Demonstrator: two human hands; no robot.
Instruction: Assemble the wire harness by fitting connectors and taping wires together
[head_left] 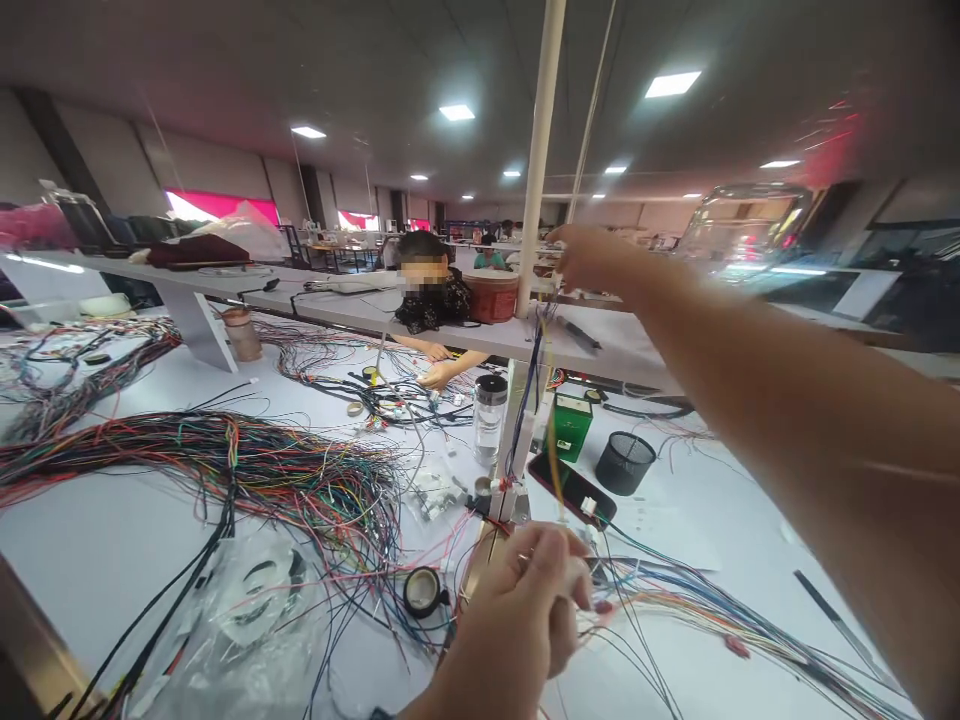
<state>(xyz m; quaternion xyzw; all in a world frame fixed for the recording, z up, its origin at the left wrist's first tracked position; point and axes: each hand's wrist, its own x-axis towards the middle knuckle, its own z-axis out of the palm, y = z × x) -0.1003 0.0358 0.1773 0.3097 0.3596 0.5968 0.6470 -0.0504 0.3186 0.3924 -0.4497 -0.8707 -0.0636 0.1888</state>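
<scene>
My left hand [521,605] is closed in a pinch low in the middle of the view. A thin yellow wire [553,455] runs up from its fingers towards the shelf. Stretched forward and raised, my right hand [592,258] is closed beside the white post, above the shelf edge; it is smeared, and what it pinches is unclear. Below it, dark blue wires [534,365] hang over the shelf edge. Near my left hand, white connectors [589,507] and a bundle of coloured wires [720,615] lie on the white table [675,510].
A white post [541,150] rises from the shelf [337,305]. Around lie a large wire bundle [300,450], black tape [422,592], a plastic bag [247,610], a phone [570,488], a mesh cup [625,463], a green box [571,428] and a bottle [489,420]. Opposite, a co-worker's hands [439,373] handle wires.
</scene>
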